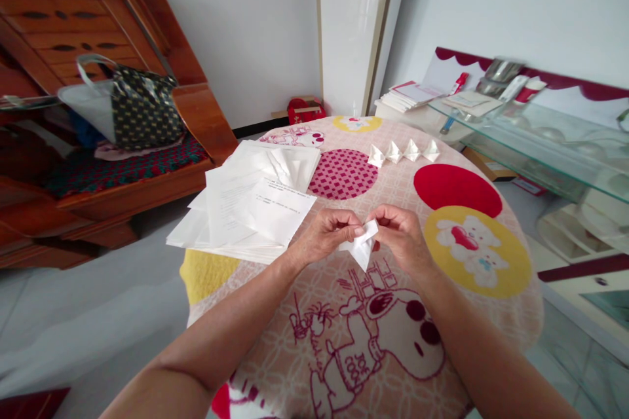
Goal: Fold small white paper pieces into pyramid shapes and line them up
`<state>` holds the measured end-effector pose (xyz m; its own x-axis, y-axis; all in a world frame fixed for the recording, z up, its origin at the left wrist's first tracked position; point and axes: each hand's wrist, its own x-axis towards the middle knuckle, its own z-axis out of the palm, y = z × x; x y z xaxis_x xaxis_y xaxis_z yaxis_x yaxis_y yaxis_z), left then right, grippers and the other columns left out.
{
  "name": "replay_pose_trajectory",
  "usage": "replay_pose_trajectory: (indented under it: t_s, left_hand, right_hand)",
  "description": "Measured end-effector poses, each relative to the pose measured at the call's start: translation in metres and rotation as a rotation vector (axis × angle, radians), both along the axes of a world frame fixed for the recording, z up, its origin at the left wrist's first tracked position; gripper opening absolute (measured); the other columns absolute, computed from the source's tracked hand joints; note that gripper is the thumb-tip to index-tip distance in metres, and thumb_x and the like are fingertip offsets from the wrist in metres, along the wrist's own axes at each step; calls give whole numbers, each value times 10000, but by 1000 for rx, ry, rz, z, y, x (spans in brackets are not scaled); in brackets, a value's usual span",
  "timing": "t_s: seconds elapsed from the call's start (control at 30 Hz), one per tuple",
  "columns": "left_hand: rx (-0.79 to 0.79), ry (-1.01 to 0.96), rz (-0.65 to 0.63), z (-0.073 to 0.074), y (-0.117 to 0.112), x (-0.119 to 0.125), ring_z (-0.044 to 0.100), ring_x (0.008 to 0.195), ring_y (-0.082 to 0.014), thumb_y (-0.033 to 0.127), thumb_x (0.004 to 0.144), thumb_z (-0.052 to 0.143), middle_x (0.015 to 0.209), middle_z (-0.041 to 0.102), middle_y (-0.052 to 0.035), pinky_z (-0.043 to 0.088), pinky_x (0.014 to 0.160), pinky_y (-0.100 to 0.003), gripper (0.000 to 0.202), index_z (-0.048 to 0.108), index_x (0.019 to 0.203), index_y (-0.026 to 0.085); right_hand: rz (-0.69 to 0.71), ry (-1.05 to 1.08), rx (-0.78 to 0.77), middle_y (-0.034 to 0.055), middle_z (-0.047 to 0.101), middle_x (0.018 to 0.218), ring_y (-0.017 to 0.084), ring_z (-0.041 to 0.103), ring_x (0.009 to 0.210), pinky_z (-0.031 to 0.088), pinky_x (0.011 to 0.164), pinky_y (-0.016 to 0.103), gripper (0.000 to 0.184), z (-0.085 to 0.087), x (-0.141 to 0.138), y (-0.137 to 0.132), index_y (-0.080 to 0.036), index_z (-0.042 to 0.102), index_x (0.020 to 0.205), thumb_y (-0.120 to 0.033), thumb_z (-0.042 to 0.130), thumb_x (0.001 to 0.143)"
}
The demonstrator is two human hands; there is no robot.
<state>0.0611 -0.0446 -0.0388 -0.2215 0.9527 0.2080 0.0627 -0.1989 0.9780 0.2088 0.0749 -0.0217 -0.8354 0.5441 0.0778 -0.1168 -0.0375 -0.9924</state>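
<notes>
Person's left hand [327,234] pinches the folded white paper [362,251]; right hand [400,236] pinches it too, so each grip is grasping it. Paper is over the cloth-covered counter [393,190], between the hands. Four folded pieces [394,152] stand in a row beyond; loose sheets [246,209], some printed, lie piled to the left.
</notes>
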Motion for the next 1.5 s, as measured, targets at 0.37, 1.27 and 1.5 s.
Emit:
replay_pose_trajectory:
  t_s: [0.37, 1.27, 1.5]
  left_hand:
    - [2, -31, 22, -1, 1, -4, 500, 625, -104, 542, 856, 756, 649, 598, -4, 383, 616, -236, 435, 676, 723, 136]
    - [-42, -36, 98, -6, 0, -5, 484, 595, -91, 463, 874, 764, 639, 600, 2, 365, 578, -241, 354, 707, 741, 139]
    - [-45, -37, 105, -6, 1, -2, 381, 549, -68, 436, 834, 799, 592, 498, 41, 272, 527, -233, 350, 664, 699, 142]
  right_hand:
    - [70, 20, -55, -13, 680, 605, 112, 584, 495, 457, 477, 220, 127, -2, -1, 1, -189, 715, 756, -299, 776, 774]
    - [39, 30, 51, 2, 629, 527, 122, 554, 460, 427, 479, 254, 382, -7, -1, 10, -190, 683, 670, -504, 709, 886]
    - [47, -52, 115, -16, 616, 505, 115, 528, 448, 386, 462, 245, 275, -5, 1, 9, -191, 711, 702, -426, 762, 837]
